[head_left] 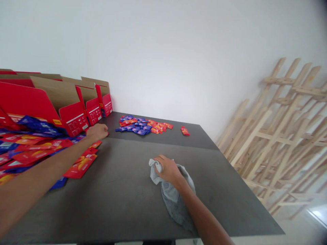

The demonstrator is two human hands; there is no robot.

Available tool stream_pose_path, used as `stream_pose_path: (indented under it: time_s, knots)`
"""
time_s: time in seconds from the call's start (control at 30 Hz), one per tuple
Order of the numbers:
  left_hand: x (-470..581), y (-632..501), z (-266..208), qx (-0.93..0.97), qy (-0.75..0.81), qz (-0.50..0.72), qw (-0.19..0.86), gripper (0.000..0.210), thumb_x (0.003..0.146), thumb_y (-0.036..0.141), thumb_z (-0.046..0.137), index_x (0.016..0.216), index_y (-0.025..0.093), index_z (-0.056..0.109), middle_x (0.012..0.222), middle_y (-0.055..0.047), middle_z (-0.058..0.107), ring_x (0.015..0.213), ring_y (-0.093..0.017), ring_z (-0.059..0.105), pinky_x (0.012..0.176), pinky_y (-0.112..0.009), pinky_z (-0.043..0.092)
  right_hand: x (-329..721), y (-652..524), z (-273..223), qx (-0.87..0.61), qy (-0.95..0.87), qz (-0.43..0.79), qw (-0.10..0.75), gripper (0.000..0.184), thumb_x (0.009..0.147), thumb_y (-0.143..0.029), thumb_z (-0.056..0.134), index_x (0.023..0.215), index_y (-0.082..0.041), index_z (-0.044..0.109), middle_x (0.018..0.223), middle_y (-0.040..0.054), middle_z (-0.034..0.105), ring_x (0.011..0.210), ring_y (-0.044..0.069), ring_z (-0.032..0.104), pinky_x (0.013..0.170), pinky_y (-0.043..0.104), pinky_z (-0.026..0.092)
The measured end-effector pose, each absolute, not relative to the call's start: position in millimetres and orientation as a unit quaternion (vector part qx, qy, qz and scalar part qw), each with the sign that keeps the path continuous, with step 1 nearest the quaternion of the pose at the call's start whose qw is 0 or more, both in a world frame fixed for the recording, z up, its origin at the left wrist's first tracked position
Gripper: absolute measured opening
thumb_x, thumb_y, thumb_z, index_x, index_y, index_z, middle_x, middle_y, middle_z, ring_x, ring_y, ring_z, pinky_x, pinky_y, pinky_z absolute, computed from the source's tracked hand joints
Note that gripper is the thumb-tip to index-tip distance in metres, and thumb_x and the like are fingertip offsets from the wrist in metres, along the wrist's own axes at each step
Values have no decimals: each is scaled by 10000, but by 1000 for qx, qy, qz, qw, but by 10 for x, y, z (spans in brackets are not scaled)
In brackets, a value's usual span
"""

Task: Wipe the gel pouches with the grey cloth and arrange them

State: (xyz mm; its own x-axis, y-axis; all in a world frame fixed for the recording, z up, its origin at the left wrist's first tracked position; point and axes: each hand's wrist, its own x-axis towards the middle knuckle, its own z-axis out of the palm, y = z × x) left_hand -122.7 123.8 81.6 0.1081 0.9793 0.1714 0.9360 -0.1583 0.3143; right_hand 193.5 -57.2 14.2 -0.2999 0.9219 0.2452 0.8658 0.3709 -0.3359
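Dark table (122,183) cut off at left; right hand (167,168) partly hides cloth (171,200).

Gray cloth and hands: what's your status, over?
Right hand gripping gray cloth. Left hand beside red cardboard boxes, grip unclear. Red and blue packets on dark tabletop.

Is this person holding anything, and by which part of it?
The right hand grips the grey cloth by a bunched-up part at its far end. Whether the left hand holds anything cannot be told.
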Motion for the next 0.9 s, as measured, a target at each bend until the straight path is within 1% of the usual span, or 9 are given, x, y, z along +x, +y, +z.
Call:
stream_pose_path:
  time_s: [0.03,0.13,0.27,0.33,0.4,0.5,0.67,0.77,0.9]
  knots:
    - [-1140,1247,790,749,640,160,64,258,917,97,525,1135,0,625,1091,-118,666,1089,-274,592,967,-406,451,1951,-566,158,-580,-788,62,196,248,901,-227,565,1140,-256,624,1137,26,658,998,185,650,826,270,475]
    - [-702,1011,533,802,573,154,75,265,917,154,519,1129,159,677,1185,-82,653,1078,-219,614,956,-306,455,2057,-533,179,-674,-717,41,174,245,926,-295,558,1154,-236,624,1149,56,666,1022,210,654,837,294,472]
    - [-97,230,58,898,388,176,107,303,916,122,445,1118,179,663,1151,-96,632,1033,-224,614,923,-346,473,2316,-476,138,-794,-593,50,123,344,986,-475,492,1115,-212,671,1119,109,699,1025,249,675,847,329,472]
    - [72,-133,-96,925,318,182,101,274,924,115,426,1041,182,664,1065,-91,629,1021,-231,589,903,-357,471,2450,-448,109,-824,-554,50,112,377,1002,-497,458,1070,-207,690,1087,117,709,1015,258,685,834,331,478]
    - [152,-362,-171,938,274,189,99,259,927,109,424,1025,185,652,1036,-87,616,1006,-231,570,895,-369,467,2553,-411,86,-839,-531,34,110,356,1013,-453,448,1088,-193,679,1109,134,695,1016,264,688,824,334,485]
    - [179,-461,-185,940,243,202,124,255,914,81,427,1014,185,638,1028,-82,603,986,-221,552,893,-370,463,2647,-313,70,-852,-511,0,111,304,1005,-335,469,1233,-176,593,1218,155,635,1021,260,686,818,333,495]
    - [172,-414,-148,931,232,224,171,276,889,45,426,997,188,636,1027,-75,597,987,-212,535,878,-357,453,2785,34,70,-850,-514,-42,111,405,990,-114,368,1365,-214,480,1261,134,597,1026,217,688,844,309,499]
    - [170,-424,-143,925,234,225,199,300,875,30,430,1006,196,643,1029,-71,599,1002,-215,529,883,-359,446,2921,340,63,-850,-512,-59,112,467,986,-106,345,1433,-215,427,1383,177,509,1025,227,695,862,334,511]
    - [170,-444,-160,911,244,229,240,326,853,2,439,1006,206,643,1032,-62,601,1026,-213,526,908,-359,443,3135,771,26,-856,-500,-66,118,614,994,-307,461,1558,-190,250,1569,263,261,1081,281,682,905,377,515]
